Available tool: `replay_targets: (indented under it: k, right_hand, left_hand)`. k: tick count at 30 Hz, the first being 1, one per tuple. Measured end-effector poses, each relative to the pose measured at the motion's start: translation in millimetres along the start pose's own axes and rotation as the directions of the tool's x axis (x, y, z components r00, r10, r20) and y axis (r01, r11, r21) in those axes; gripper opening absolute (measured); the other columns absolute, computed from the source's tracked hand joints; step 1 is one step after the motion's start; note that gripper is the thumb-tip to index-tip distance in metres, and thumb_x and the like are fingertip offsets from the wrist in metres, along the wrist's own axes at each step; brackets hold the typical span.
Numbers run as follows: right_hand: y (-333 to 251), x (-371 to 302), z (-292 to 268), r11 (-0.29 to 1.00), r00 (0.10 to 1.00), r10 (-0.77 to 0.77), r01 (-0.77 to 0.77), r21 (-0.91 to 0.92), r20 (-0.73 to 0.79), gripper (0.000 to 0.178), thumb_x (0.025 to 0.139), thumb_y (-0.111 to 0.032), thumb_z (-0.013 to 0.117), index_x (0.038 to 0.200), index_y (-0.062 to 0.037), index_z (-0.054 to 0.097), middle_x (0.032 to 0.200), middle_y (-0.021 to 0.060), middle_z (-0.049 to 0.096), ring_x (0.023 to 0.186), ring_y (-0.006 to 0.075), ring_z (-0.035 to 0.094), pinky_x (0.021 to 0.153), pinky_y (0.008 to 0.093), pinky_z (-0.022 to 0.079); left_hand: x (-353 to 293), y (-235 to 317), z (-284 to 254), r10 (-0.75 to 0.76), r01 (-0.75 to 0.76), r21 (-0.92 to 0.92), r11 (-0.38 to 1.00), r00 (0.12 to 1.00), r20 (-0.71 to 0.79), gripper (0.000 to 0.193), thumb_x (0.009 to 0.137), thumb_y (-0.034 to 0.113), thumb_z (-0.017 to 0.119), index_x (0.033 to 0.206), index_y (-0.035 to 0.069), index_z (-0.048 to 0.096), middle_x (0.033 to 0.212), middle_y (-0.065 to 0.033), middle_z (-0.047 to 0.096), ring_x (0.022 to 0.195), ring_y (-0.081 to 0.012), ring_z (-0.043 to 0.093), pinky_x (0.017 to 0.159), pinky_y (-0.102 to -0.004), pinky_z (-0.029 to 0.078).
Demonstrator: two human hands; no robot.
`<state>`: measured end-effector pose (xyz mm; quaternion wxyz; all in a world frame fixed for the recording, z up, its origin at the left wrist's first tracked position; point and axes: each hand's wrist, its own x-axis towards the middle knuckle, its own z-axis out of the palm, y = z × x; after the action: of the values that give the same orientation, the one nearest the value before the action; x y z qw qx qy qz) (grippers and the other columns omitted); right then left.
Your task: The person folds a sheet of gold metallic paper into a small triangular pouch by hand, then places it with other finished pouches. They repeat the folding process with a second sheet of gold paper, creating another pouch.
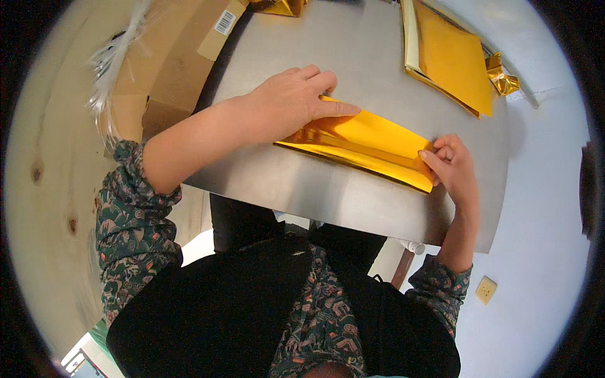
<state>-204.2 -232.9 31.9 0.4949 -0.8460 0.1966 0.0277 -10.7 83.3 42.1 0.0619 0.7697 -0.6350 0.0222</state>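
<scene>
A folded sheet of shiny gold foil paper [378,142] lies as a long strip across the metal tabletop in front of me. My left hand [293,104] is over its left part, the thumb stretched along the far edge and the other fingers bent beyond it. At the strip's right end, my right hand [450,167] pinches the short edge between thumb and curled fingers. The left hand hides the far left corner of the strip.
A stack of gold foil sheets [450,60] lies at the far right, beside a crumpled gold piece [502,75]. Another gold piece [277,6] is at the far edge. A cardboard box [179,63] with clear plastic strands [116,75] stands left.
</scene>
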Motion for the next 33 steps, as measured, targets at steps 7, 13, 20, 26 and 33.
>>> replay_targets:
  k: [7, 13, 20, 26, 33]
  right_hand:
    - [10, 16, 0, 1.000, 1.000, 0.002, -0.002, 0.009, 0.002, 0.029, 0.090, -0.015, 0.077, 0.101, -0.0029, 0.053, 0.066, 0.0054, 0.063, 0.051, 0.0108, 0.060, 0.042, 0.0254, 0.048]
    - [8, 18, -7, 0.999, 0.999, 0.036, -0.035, -0.030, 0.027, 0.030, 0.091, -0.018, 0.076, 0.102, -0.0019, 0.054, 0.068, 0.0058, 0.064, 0.053, 0.0109, 0.061, 0.045, 0.0262, 0.051]
    - [7, 26, -2, 0.998, 0.999, 0.049, -0.049, -0.038, -0.020, 0.029, 0.092, -0.018, 0.076, 0.102, -0.0014, 0.054, 0.072, 0.0054, 0.065, 0.055, 0.0105, 0.061, 0.047, 0.0255, 0.052]
    - [6, 30, -4, 0.999, 0.999, 0.032, -0.032, -0.034, -0.008, 0.028, 0.091, -0.018, 0.076, 0.101, -0.0025, 0.054, 0.071, 0.0059, 0.065, 0.055, 0.0112, 0.062, 0.046, 0.0259, 0.052]
    - [10, 42, -10, 0.995, 0.998, 0.054, -0.056, -0.083, -0.019, 0.026, 0.093, -0.019, 0.075, 0.101, -0.0033, 0.056, 0.074, 0.0066, 0.066, 0.058, 0.0123, 0.063, 0.048, 0.0275, 0.053]
  left_hand:
    - [18, 0, -2, 0.038, -0.041, 0.055, 0.998, 0.997, 0.068, 0.034, 0.100, 0.012, 0.062, 0.130, 0.025, 0.071, 0.116, -0.0077, 0.059, 0.112, -0.0250, 0.056, 0.101, -0.0344, 0.051]
    - [45, 25, -4, -0.085, 0.102, -0.047, 0.994, 0.955, 0.285, 0.027, 0.091, 0.016, 0.065, 0.114, 0.002, 0.071, 0.120, -0.0136, 0.059, 0.112, -0.0313, 0.057, 0.101, -0.0398, 0.049]
    - [21, 47, 40, -0.209, 0.204, -0.127, 0.971, 0.977, -0.033, 0.048, 0.098, 0.025, 0.058, 0.137, -0.003, 0.054, 0.145, -0.0183, 0.051, 0.136, -0.0334, 0.046, 0.118, -0.0425, 0.036]
    - [9, 52, 54, -0.290, 0.293, -0.099, 0.951, 0.956, 0.044, 0.065, 0.108, 0.040, 0.042, 0.159, 0.001, 0.028, 0.168, -0.0140, 0.024, 0.157, -0.0270, 0.017, 0.128, -0.0423, 0.015]
    - [15, 49, 61, -0.303, 0.304, -0.049, 0.951, 0.953, 0.023, 0.072, 0.107, 0.048, 0.039, 0.160, 0.003, 0.024, 0.169, -0.0136, 0.021, 0.157, -0.0266, 0.015, 0.128, -0.0440, 0.011]
